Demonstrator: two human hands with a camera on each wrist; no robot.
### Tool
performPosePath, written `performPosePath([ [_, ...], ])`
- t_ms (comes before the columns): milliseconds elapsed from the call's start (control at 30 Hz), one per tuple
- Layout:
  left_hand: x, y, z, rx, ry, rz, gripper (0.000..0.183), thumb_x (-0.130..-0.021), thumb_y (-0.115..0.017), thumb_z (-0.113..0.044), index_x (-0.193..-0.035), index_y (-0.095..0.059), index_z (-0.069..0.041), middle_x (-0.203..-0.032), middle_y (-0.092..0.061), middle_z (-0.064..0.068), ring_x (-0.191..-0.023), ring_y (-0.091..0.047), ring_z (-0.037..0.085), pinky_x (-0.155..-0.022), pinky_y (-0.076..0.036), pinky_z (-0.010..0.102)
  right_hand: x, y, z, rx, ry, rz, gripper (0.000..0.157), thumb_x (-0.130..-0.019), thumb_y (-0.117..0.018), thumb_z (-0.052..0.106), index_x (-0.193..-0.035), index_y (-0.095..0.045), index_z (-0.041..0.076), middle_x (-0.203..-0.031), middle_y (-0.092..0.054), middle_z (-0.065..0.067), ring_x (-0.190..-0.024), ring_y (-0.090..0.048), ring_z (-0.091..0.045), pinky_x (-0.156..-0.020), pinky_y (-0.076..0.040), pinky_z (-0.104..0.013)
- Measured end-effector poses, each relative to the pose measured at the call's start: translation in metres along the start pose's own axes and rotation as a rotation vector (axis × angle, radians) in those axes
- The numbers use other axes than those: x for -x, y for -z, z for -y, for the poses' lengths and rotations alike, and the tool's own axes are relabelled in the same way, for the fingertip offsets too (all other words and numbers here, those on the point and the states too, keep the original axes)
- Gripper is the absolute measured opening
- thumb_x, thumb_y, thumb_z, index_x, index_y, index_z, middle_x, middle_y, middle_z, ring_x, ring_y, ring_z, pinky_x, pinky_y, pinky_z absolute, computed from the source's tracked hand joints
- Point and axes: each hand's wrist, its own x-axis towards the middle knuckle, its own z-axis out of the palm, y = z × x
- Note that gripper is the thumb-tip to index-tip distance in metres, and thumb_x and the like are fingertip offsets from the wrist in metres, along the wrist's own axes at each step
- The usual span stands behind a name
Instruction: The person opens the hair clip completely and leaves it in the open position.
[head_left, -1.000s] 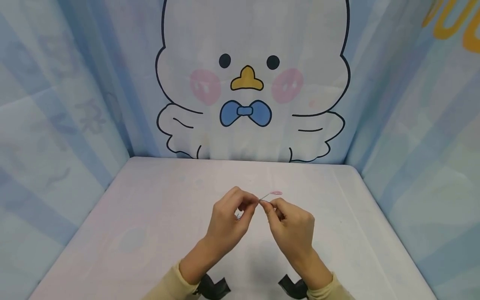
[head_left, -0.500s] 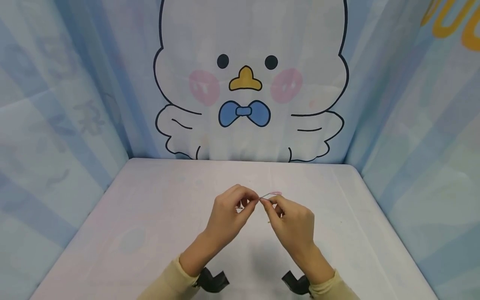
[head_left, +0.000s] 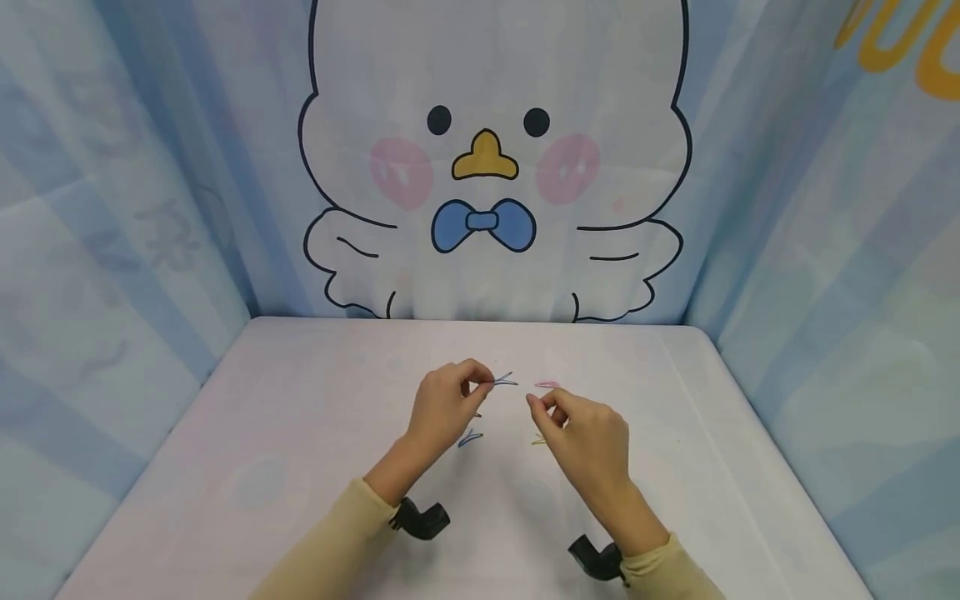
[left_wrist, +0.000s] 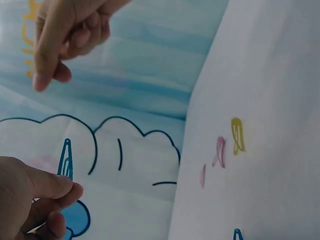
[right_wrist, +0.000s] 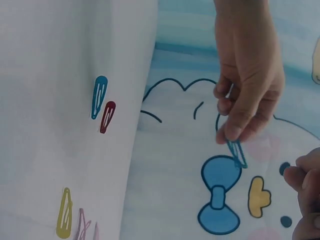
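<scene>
My left hand [head_left: 450, 404] pinches a blue snap hair clip [head_left: 506, 380] between thumb and index finger, raised above the table. Its two arms stand apart, pointing right in the head view; the left wrist view shows the same hair clip [left_wrist: 67, 157] upright over the fingertips. To the right, my right hand [head_left: 585, 437] has its fingers loosely bent and holds nothing visible. On the table under the hands lie a blue hair clip [head_left: 470, 438], a red hair clip [right_wrist: 107, 117], a yellow hair clip [right_wrist: 64, 214] and two pink hair clips [left_wrist: 220, 151], partly hidden in the head view.
A pale cloth covers the table [head_left: 262, 500]. Behind it hangs a curtain [head_left: 487, 275] with a printed cartoon bird, and more curtains stand at both sides. Black wrist-worn pieces [head_left: 422, 519] jut inward below both hands.
The hands were together at the clip; the right fingers have let go. My left hand has drawn away up and left with the blue hair clip, uncovering the blue clip on the table.
</scene>
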Motion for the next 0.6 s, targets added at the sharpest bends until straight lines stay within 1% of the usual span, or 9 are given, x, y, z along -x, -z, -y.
performPosePath([
  [133,-0.004,-0.009,0.019,-0.041,0.113,0.068,0.005,-0.093,-0.077,-0.012,-0.097,-0.075,-0.014,-0.091,-0.077,0.0,-0.063,-0.049,0.008,-0.057,-0.041,0.023,0.002,-0.002,-0.004,0.019,-0.019,0.013,0.017,-0.085,-0.084,0.021,-0.074,-0.073,0.015,-0.052,-0.053,0.01,-0.045,-0.03,0.001,-0.043,-0.024,-0.018],
  [267,-0.007,-0.019,0.039,-0.066,0.22,0.122,0.005,-0.094,-0.074,-0.013,-0.098,-0.074,-0.015,-0.093,-0.076,-0.001,-0.064,-0.052,0.01,-0.06,-0.044,0.026,0.005,-0.003,-0.009,0.027,-0.024,0.027,0.017,-0.085,-0.084,0.021,-0.074,-0.073,0.015,-0.052,-0.052,0.01,-0.045,-0.03,0.001,-0.043,-0.023,-0.018],
  [367,-0.008,-0.025,0.051,-0.077,0.275,0.147,0.004,-0.094,-0.074,-0.014,-0.098,-0.073,-0.015,-0.093,-0.076,-0.001,-0.067,-0.054,0.012,-0.063,-0.046,0.027,0.006,-0.005,-0.015,0.027,-0.03,0.04,0.017,-0.086,-0.083,0.021,-0.074,-0.073,0.014,-0.053,-0.053,0.01,-0.044,-0.031,0.0,-0.042,-0.023,-0.019],
  [600,-0.005,-0.037,0.075,-0.113,0.358,0.208,0.005,-0.093,-0.074,-0.013,-0.093,-0.069,-0.014,-0.086,-0.074,-0.001,-0.068,-0.056,0.013,-0.064,-0.044,0.029,0.01,-0.009,-0.028,0.043,-0.081,0.083,0.018,-0.087,-0.081,0.022,-0.074,-0.073,0.013,-0.052,-0.052,0.009,-0.043,-0.034,-0.003,-0.041,-0.027,-0.022],
])
